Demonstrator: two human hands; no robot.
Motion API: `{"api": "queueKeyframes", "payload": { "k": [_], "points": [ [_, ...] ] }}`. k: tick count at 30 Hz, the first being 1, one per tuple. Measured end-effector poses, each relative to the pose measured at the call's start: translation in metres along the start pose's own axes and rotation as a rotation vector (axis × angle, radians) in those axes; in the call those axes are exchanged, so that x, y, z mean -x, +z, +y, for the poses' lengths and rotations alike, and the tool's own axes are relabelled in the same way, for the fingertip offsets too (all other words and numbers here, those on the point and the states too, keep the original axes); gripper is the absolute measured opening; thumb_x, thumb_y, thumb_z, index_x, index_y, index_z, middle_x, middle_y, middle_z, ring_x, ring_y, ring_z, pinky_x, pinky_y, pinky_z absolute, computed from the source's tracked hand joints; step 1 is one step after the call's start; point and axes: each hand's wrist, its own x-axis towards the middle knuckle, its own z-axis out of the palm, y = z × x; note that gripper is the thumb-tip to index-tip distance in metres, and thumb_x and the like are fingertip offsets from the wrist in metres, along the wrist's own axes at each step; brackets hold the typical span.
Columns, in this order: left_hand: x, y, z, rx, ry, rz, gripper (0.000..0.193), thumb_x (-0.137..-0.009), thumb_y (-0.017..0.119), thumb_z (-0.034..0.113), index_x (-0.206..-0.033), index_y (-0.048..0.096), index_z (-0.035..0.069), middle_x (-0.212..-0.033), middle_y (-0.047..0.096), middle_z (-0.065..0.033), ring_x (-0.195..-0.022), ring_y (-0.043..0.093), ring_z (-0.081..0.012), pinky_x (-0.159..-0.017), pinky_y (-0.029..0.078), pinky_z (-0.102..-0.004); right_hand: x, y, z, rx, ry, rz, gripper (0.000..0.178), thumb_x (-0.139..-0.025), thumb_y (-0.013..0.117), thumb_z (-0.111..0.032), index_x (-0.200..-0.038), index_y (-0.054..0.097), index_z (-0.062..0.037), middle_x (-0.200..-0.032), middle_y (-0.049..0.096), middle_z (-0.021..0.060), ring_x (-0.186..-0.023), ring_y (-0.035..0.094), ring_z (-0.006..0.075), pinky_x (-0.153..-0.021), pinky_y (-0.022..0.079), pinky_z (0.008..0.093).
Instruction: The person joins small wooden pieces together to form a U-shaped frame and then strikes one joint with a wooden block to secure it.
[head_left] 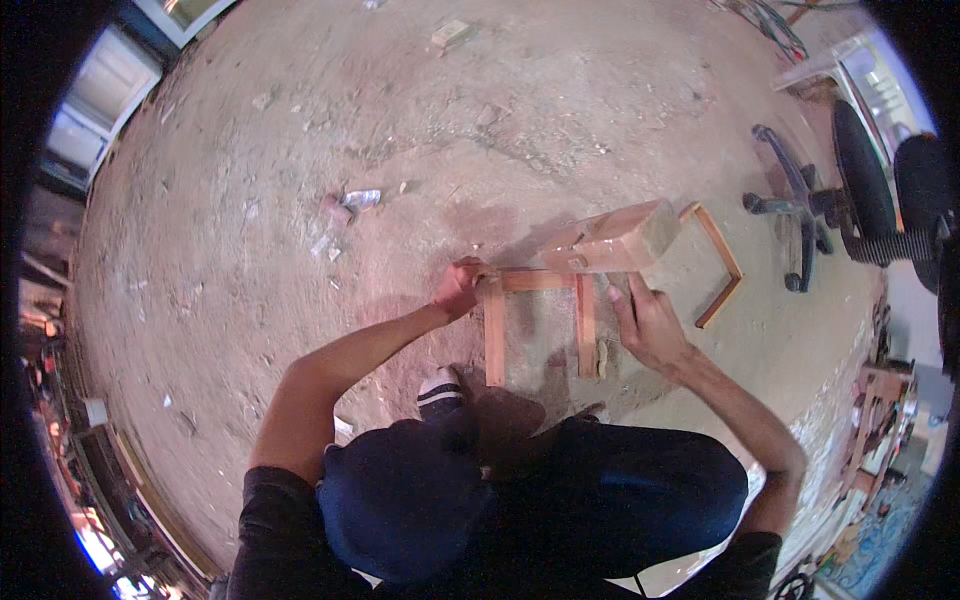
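A three-sided wooden frame [495, 345] stands or lies on the dusty floor in front of my knees, its two legs pointing toward me. My left hand [463, 286] is closed at the far left corner of this frame, fingers gripping the wood there. In my right hand [652, 328] is the handle of a large wooden mallet [625, 238]. The mallet's block-shaped head is raised over the frame's far right corner and hides part of it. Whether the head touches the wood I cannot tell.
Another angled wooden frame piece [737, 275] lies to the right. Beyond it are an office chair's wheeled base [795, 205] and black seat parts. A wood scrap [602, 358] lies beside the frame's right leg. Crumpled litter [345, 205] and a small block [451, 34] lie farther off.
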Motion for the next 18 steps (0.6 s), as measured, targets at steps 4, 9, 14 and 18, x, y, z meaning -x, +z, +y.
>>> {"api": "queueKeyframes", "payload": {
  "k": [4,9,14,18],
  "points": [
    [-0.013,-0.011,-0.014,-0.202,-0.05,-0.097,0.016,-0.081,0.068,0.004,-0.096,0.073,0.003,-0.096,0.07,-0.0175,-0.093,0.068,-0.0352,-0.079,0.055,-0.0417,0.003,-0.053,-0.018,0.096,-0.122,0.071,0.03,-0.099,0.053,-0.01,-0.12,0.044,0.0087,-0.056,0.055,0.0261,-0.055,0.061,0.0467,-0.052,0.047,0.054],
    [-0.047,-0.038,0.053,-0.148,-0.03,-0.431,0.012,-0.086,0.066,0.01,-0.094,0.074,0.004,-0.094,0.071,-0.0162,-0.092,0.069,-0.0344,-0.085,0.054,-0.0416,0.031,-0.075,-0.011,0.074,-0.019,0.162,0.027,-0.099,0.053,-0.01,-0.117,0.046,0.0093,-0.052,0.053,0.0234,-0.051,0.06,0.044,-0.05,0.047,0.0502],
    [-0.049,-0.041,0.055,-0.154,-0.035,-0.505,0.013,-0.085,0.065,0.009,-0.092,0.072,0.002,-0.102,0.071,-0.015,-0.099,0.067,-0.0344,-0.089,0.054,-0.0403,0.066,-0.061,0.004,0.071,-0.03,0.194,0.023,-0.096,0.058,-0.008,-0.107,0.049,0.0097,-0.05,0.053,0.0221,-0.047,0.059,0.0425,-0.045,0.046,0.0474],
    [-0.036,-0.035,0.04,-0.018,-0.001,-0.37,0.012,-0.082,0.067,0.004,-0.093,0.069,0.001,-0.102,0.071,-0.0163,-0.099,0.068,-0.0333,-0.091,0.054,-0.0409,0.094,-0.039,0.041,0.067,-0.106,0.203,0.022,-0.095,0.06,-0.008,-0.102,0.05,0.0094,-0.051,0.053,0.0231,-0.046,0.059,0.0431,-0.044,0.046,0.0471]
  ]
}}
